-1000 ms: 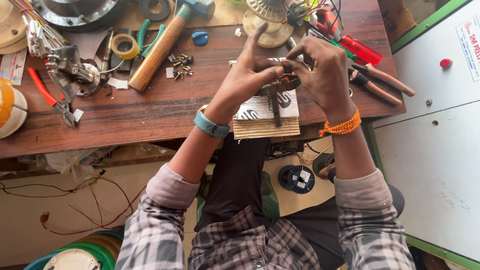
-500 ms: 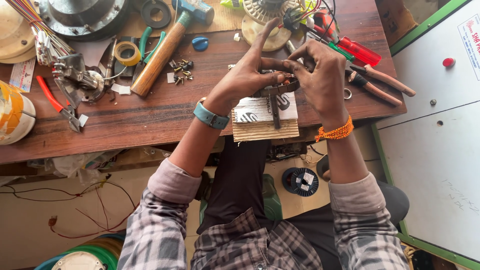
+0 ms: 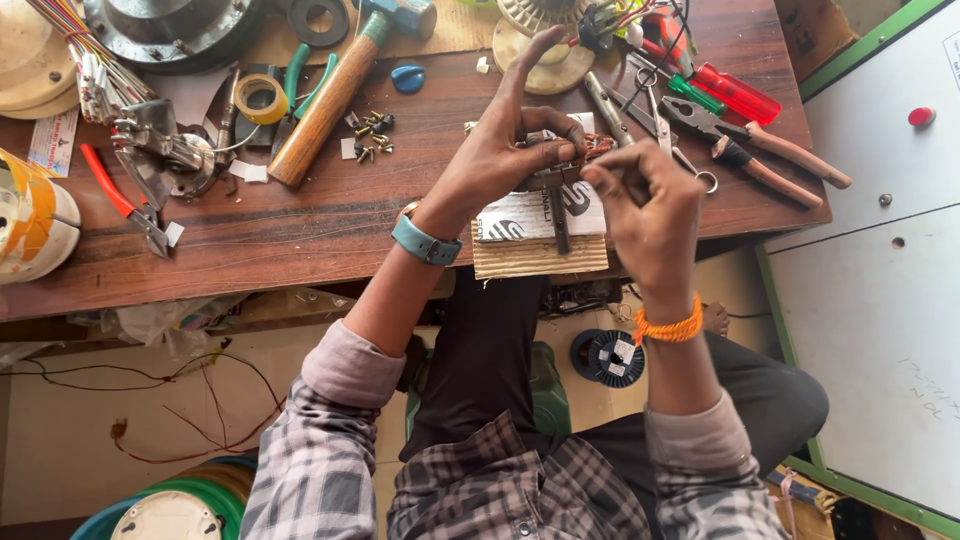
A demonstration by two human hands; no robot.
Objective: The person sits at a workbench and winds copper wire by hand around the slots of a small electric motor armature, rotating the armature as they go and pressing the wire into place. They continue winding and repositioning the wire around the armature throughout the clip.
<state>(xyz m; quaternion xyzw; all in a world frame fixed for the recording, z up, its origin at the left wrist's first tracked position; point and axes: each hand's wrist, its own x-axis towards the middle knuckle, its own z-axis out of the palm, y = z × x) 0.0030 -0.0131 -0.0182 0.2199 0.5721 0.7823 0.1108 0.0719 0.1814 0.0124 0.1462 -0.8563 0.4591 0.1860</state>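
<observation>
My left hand [image 3: 500, 150] grips a small dark metal part with copper-coloured winding [image 3: 572, 160] over the front edge of the wooden workbench [image 3: 300, 230]. Its index finger points up and away. My right hand [image 3: 650, 215] pinches the same part from the right side, fingertips pressed on it. Under both hands lies a piece of corrugated cardboard [image 3: 540, 255] with a printed white sheet [image 3: 520, 215] on it. A dark metal strip [image 3: 560, 225] runs down across the sheet. How the part is seated is hidden by my fingers.
A wooden-handled hammer [image 3: 330, 95], a tape roll [image 3: 260, 98], loose screws [image 3: 368, 135] and red-handled pliers [image 3: 125, 200] lie to the left. More pliers [image 3: 760, 150] and a red screwdriver [image 3: 735, 95] lie to the right. A white cabinet [image 3: 880, 280] stands at the right; a wire spool [image 3: 612, 358] is on the floor.
My right hand has slid lower and turned its back toward me, and the view has shifted slightly. Both hands stay on the small part.
</observation>
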